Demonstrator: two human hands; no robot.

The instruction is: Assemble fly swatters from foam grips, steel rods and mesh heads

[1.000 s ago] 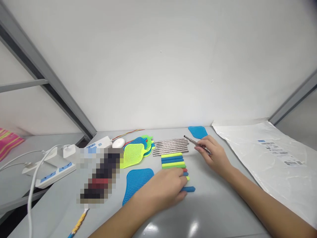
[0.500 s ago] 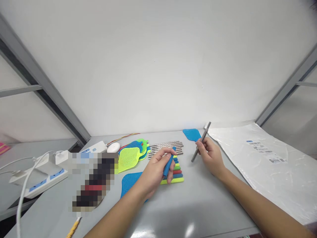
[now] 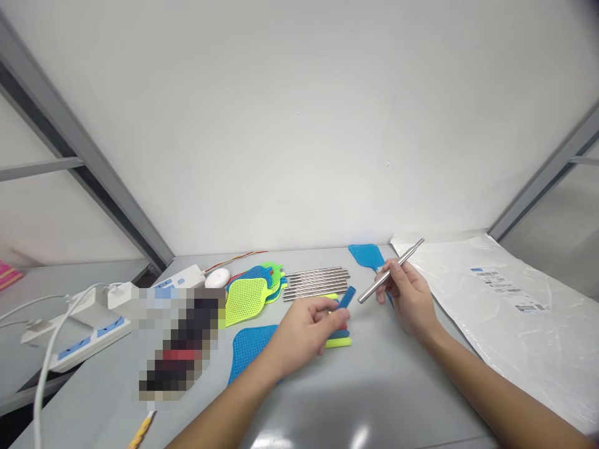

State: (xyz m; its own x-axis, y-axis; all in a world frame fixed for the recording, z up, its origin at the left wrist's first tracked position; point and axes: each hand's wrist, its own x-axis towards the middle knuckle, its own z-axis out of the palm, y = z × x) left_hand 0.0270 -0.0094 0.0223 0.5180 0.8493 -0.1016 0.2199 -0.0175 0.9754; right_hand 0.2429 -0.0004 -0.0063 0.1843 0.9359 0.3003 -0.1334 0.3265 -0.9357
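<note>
Centrally, two bare hands work above a grey tabletop (image 3: 374, 393). The left hand (image 3: 309, 327) has its thumb and fingers closed around a short blue handle tube (image 3: 347, 297), whose upper end pokes out, pointing away from the person. The right hand (image 3: 406, 290) pinches a silver telescopic rod (image 3: 379, 282) between thumb and fingers, tilted so its narrower end rises to the right. Tube and rod are near each other but apart.

Partly hidden beneath the left hand, more coloured handle tubes lie in a row, a yellow one (image 3: 339, 342) nearest the person. Behind them, silver rods (image 3: 316, 284) lie side by side. To their left is an overlapping pile of perforated fly-swatter heads, a yellow one (image 3: 244, 300) in front; a separate blue swatter head (image 3: 253, 349) lies nearer, partly behind the left forearm. Another blue swatter head (image 3: 366, 255) rests beyond the right hand, beside a white plastic mailing bag (image 3: 491, 324).
</note>
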